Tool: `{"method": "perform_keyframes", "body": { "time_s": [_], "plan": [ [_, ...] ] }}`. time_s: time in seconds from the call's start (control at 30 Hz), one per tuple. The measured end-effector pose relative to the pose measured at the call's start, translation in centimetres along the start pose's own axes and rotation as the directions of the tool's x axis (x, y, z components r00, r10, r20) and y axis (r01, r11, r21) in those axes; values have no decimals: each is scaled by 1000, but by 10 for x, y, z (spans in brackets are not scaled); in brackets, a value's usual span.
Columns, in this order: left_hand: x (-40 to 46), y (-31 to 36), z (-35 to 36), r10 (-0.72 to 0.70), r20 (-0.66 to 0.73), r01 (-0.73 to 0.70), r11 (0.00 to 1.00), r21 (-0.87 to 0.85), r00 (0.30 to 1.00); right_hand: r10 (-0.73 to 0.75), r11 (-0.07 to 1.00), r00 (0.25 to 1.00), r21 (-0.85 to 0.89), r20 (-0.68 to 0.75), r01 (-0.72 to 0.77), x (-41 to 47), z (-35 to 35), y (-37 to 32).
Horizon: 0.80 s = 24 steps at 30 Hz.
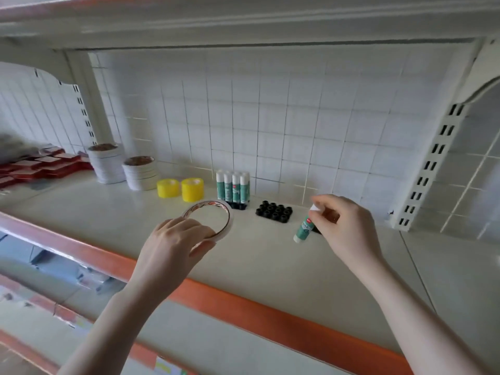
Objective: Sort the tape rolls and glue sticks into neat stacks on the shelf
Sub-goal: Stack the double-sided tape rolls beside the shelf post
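My left hand (176, 244) grips a thin white tape roll (216, 212) by its near rim, holding it just above the cream shelf (257, 266). My right hand (343, 226) pinches the white cap of a green-and-white glue stick (304, 228), which hangs tilted over the shelf. Several more glue sticks (233, 186) stand upright in a black holder near the back wall. Beside them lies a second black holder (274, 211) with nothing in its sockets. Two yellow tape rolls (180, 188) sit side by side, and two stacks of white tape rolls (123, 166) stand at the left.
Red flat packets (40, 166) lie at the far left of the shelf. An orange strip (243, 307) runs along the shelf's front edge. A slotted white upright (430, 163) rises at the right. The upper shelf (243, 17) hangs close overhead.
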<state>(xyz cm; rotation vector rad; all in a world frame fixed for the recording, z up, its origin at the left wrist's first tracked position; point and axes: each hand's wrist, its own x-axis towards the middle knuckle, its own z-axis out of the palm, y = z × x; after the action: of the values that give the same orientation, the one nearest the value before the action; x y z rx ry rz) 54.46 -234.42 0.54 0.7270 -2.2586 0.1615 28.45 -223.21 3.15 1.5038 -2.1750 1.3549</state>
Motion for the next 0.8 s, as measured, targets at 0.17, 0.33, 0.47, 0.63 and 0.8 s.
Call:
{"method": "perform_keyframes", "body": {
  "time_s": [0.17, 0.33, 0.47, 0.63, 0.8],
  "plan": [
    [3, -43, -3, -58, -13, 58, 998, 20, 998, -30, 1000, 998, 0, 62, 30, 29, 41, -26],
    [12, -75, 8, -90, -2, 90, 994, 58, 996, -63, 998, 992, -1, 113, 63, 62, 83, -38],
    [20, -101, 22, -137, 23, 135, 988, 74, 990, -89, 996, 987, 20, 131, 87, 92, 118, -43],
    [24, -125, 39, -193, 41, 188, 976, 108, 980, -141, 990, 972, 25, 189, 139, 116, 158, -51],
    [20, -133, 47, -269, 49, 262, 958, 116, 962, -210, 977, 953, 7, 220, 214, 122, 184, -59]
  ]
}}
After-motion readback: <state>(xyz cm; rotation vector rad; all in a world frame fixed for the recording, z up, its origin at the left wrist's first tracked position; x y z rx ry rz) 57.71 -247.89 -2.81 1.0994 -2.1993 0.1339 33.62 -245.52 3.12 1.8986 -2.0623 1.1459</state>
